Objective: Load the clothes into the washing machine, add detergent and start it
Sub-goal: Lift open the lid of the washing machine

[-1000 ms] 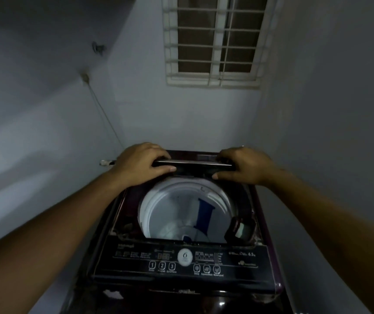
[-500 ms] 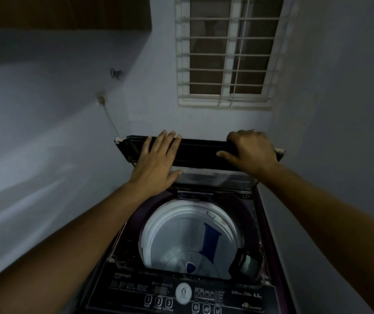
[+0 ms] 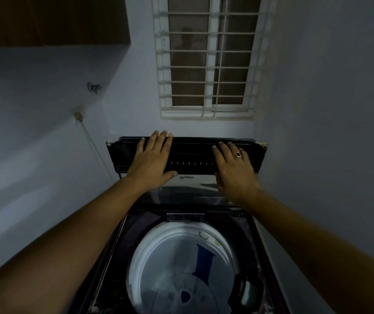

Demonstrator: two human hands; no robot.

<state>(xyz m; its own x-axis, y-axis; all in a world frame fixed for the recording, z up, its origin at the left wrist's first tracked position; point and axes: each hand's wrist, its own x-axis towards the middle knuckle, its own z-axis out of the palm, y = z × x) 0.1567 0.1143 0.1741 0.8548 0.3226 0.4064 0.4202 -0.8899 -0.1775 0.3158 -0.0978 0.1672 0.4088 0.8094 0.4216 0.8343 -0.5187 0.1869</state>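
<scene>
— Around the washer [image 3: 136, 223], what's close?

— At left, a bare wall with a cord [image 3: 95, 146] running down from a small fitting, and a dark cabinet [image 3: 52, 19] above. Straight behind stands a barred window [image 3: 206, 57]. Another wall runs hard along the right side. The washer sits between the two walls, with little room on either side.

— And the lid [image 3: 193, 152]?

— Folded up, nearly upright at the back, its long edge running left to right, just below the sill. My left hand [image 3: 152, 157] lies flat against it, fingers spread and straight, gripping nothing. My right hand [image 3: 233, 168], with a ring [image 3: 238, 155], rests flat on it too, fingers loose, not clenched.

— The drum [image 3: 170, 268]?

— Open below my arms, mouth facing up, white rim round, a blue strip [image 3: 204, 261] inside. No clothes lie in it that I can see.
</scene>
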